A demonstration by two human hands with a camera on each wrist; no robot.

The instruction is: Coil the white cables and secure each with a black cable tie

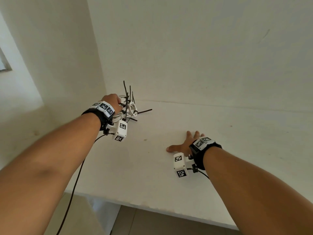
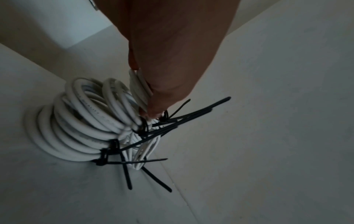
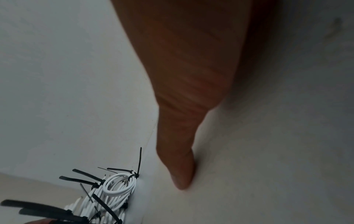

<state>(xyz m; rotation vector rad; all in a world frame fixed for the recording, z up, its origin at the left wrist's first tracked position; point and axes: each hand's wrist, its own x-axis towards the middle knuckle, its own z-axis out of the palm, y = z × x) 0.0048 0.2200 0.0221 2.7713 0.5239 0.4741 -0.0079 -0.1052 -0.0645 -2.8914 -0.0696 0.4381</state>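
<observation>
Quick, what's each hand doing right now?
Left hand: closed on a tied coil of white cable in the pile.
Right hand: open, flat on the table, holding nothing.

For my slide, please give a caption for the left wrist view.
Left hand grips a tied coil on the pile of white cable coils, each bound by a black cable tie.

Left hand [image 1: 111, 100] apparently gripping coiled cables [image 1: 126, 109].
</observation>
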